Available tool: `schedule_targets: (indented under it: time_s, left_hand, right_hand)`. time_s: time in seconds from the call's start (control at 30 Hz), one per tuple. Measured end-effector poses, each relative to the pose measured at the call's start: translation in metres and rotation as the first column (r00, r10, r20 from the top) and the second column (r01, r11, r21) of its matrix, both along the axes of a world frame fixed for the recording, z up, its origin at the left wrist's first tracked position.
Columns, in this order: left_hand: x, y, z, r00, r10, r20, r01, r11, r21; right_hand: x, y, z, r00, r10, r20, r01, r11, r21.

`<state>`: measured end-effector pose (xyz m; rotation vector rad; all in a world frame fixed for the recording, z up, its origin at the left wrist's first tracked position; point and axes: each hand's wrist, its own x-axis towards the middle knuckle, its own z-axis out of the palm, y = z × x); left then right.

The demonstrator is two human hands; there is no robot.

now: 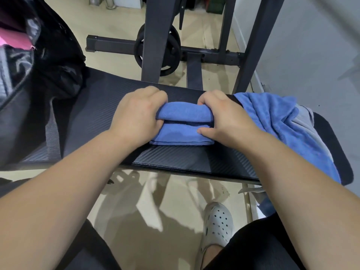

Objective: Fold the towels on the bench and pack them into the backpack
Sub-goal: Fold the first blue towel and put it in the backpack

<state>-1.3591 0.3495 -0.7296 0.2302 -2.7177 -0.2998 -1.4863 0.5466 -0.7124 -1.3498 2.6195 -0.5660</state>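
Note:
A small blue towel lies folded into a thick bundle in the middle of the black bench. My left hand grips its left end, fingers curled over the top fold. My right hand grips the right end, with the thumb pressed on the lower layer. An unfolded blue towel lies crumpled on the bench's right end, with a grey towel beneath it. The black backpack stands open at the left end of the bench, something pink showing inside.
Dark steel posts of a weight rack rise just behind the bench, with a black weight plate at their base. A white wall is at the right. My foot in a white perforated clog stands on the beige floor below.

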Motion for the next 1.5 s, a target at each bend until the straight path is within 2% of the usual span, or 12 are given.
schedule_targets:
  time_s: [0.17, 0.3, 0.53, 0.6, 0.67, 0.73, 0.83, 0.9, 1.0, 1.1, 1.23, 1.5]
  left_hand:
    - [0.026, 0.029, 0.005, 0.961, -0.022, 0.275, 0.038, 0.998, -0.052]
    - [0.039, 0.055, -0.008, 0.899, 0.053, 0.434, 0.004, 0.992, -0.130]
    - [0.049, 0.072, -0.031, 0.880, 0.088, 0.467, 0.010, 0.979, -0.203]
    - [0.050, 0.070, -0.034, 0.885, 0.076, 0.459, 0.016, 0.981, -0.194]
    - [0.052, 0.067, -0.032, 0.883, 0.053, 0.467, 0.030, 0.985, -0.167]
    - [0.053, 0.063, -0.027, 0.885, 0.009, 0.466, 0.031, 0.996, -0.078]
    - [0.044, 0.058, -0.009, 0.928, 0.012, 0.373, -0.058, 0.992, 0.113]
    - [0.025, 0.055, 0.002, 0.952, 0.078, 0.295, -0.132, 0.977, 0.166]
    - [-0.011, 0.051, 0.006, 0.939, 0.133, 0.317, -0.186, 0.972, 0.142]
    - [-0.025, 0.048, -0.013, 0.913, 0.144, 0.382, -0.193, 0.977, 0.091]
    - [-0.016, 0.050, -0.031, 0.934, 0.159, 0.320, -0.205, 0.972, 0.116]
    - [-0.022, 0.049, -0.036, 0.926, 0.182, 0.332, -0.229, 0.967, 0.109]
  right_hand:
    - [0.014, 0.004, -0.008, 0.989, 0.056, -0.140, -0.060, 0.998, -0.022]
    - [0.020, 0.012, -0.010, 0.996, 0.060, -0.072, -0.055, 0.996, 0.075]
    - [0.025, 0.005, 0.003, 0.963, -0.017, -0.270, -0.032, 0.984, -0.176]
    - [0.030, -0.007, -0.001, 0.966, -0.021, -0.256, 0.006, 0.998, -0.058]
    - [0.034, -0.015, -0.015, 0.978, -0.016, -0.210, 0.051, 0.985, 0.162]
    - [0.037, -0.016, -0.028, 0.989, -0.057, -0.137, 0.092, 0.961, 0.262]
    - [0.039, -0.012, -0.035, 0.990, -0.097, -0.098, 0.118, 0.963, 0.241]
    - [0.040, -0.009, -0.036, 0.991, -0.096, -0.097, 0.116, 0.967, 0.228]
    - [0.040, -0.005, -0.039, 0.993, -0.103, -0.063, 0.113, 0.973, 0.199]
    - [0.035, -0.003, -0.043, 0.988, -0.137, 0.068, 0.128, 0.984, 0.125]
    - [0.023, -0.006, -0.051, 0.968, -0.174, 0.180, 0.163, 0.984, 0.072]
    - [0.015, -0.009, -0.052, 0.978, -0.155, 0.136, 0.140, 0.984, 0.113]
